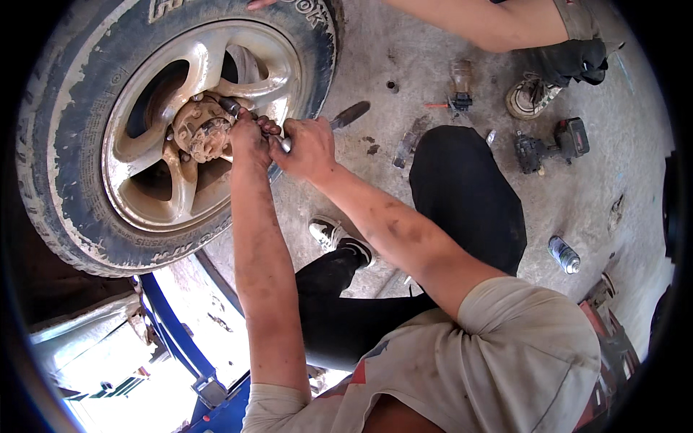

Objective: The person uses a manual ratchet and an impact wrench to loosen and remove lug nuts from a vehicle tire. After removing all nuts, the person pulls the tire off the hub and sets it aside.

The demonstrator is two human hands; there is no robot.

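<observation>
A muddy tyre point(65, 173) on a dirty silver alloy wheel point(278, 68) fills the upper left. At its rusty brown hub point(198, 133), a dark metal socket point(229, 106) sits against the upper right side. Beside it, my left hand point(247, 137) is closed around the socket end of what looks like a socket wrench, mostly covered by my fingers. My right hand point(309, 148) grips the same wrench just to the right; its shiny metal point(286, 144) shows between my hands. A dark handle point(351, 115) sticks out past my right hand.
A co-worker's arm point(498, 25) reaches in from the top, with a shoe point(530, 95) on the floor. A cordless power tool point(534, 151), a brownish container-like object point(460, 78) and a spray can point(563, 254) lie on the concrete. Blue metal framework point(173, 325) stands lower left.
</observation>
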